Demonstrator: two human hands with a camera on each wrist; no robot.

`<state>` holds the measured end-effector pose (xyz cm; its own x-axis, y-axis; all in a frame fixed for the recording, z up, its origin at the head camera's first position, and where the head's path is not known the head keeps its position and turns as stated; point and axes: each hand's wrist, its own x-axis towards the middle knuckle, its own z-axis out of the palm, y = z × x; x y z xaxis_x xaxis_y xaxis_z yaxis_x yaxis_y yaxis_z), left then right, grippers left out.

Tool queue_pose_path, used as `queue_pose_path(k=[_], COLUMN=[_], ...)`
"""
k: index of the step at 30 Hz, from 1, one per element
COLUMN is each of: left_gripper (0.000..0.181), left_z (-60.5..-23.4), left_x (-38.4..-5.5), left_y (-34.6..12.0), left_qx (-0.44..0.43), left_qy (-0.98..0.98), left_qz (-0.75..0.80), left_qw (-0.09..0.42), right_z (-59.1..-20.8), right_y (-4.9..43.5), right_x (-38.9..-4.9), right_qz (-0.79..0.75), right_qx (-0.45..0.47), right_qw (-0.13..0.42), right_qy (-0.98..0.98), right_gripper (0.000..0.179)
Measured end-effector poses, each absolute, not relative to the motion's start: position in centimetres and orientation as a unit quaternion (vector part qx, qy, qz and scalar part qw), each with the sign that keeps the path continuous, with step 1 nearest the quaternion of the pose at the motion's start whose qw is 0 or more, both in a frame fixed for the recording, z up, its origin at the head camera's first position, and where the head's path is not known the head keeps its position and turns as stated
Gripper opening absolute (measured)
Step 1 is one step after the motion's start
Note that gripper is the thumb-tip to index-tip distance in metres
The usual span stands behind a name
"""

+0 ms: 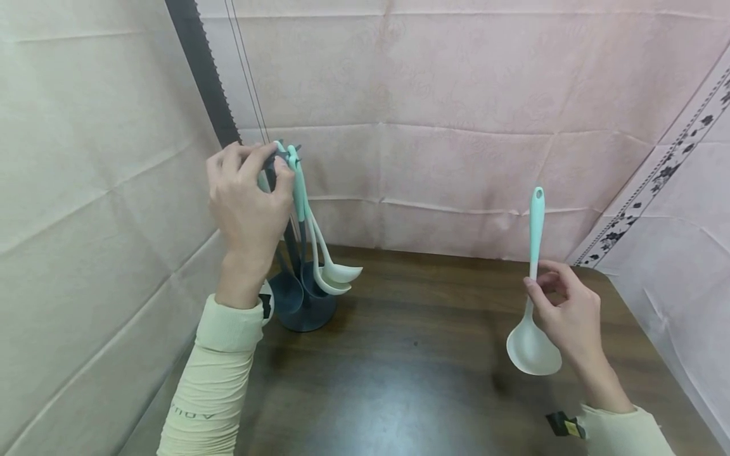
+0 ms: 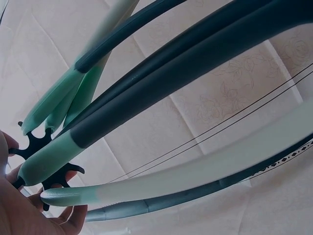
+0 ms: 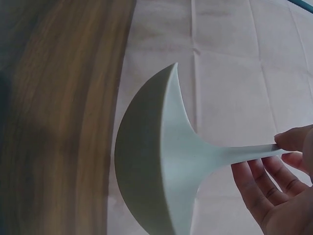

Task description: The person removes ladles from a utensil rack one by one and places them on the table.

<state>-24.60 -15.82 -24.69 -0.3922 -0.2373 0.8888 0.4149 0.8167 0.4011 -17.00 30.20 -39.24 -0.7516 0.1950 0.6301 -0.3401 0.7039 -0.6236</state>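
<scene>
At the right of the head view, my right hand (image 1: 570, 310) pinches a pale ladle (image 1: 533, 348) by its stem. The mint handle points up and the bowl hangs down above the table. In the right wrist view, thumb and fingertips meet on that thin stem. My left hand (image 1: 251, 196) grips the hooked top of a dark utensil stand (image 1: 308, 316). Several mint-handled utensils hang there, including a white ladle (image 1: 342, 273) and a dark ladle (image 1: 287, 292). The left wrist view shows my fingers curled round the black hook ring (image 2: 36, 147), against the hanging handles.
The stand's round base rests on the brown wooden table (image 1: 399, 354), near its back left corner. Pale creased cloth (image 1: 456, 76) hangs behind and along both sides. Its right part carries a floral border (image 1: 673, 164).
</scene>
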Motion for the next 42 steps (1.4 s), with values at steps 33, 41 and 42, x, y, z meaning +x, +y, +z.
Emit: queue_pose_path(k=[33, 41, 42], left_gripper=[0.038, 0.038, 0.038], left_z=[-24.7, -24.8, -24.8], left_x=[-24.7, -24.8, -24.8], left_y=[-15.9, -15.8, -15.8], left_qx=[-0.057, -0.057, -0.057], left_qy=[-0.772, -0.773, -0.774], left_qz=[-0.302, -0.302, -0.302], left_qw=[0.557, 0.555, 0.555], right_z=[-42.2, -42.5, -42.6], right_y=[34.2, 35.2, 35.4], right_x=[-16.5, -16.3, -16.3], right_qz=[0.317, 0.290, 0.287], right_qx=[0.010, 0.008, 0.007], right_qw=[0.284, 0.271, 0.268], right_qy=[-0.905, -0.918, -0.920], right_gripper=[0.029, 0.027, 0.026])
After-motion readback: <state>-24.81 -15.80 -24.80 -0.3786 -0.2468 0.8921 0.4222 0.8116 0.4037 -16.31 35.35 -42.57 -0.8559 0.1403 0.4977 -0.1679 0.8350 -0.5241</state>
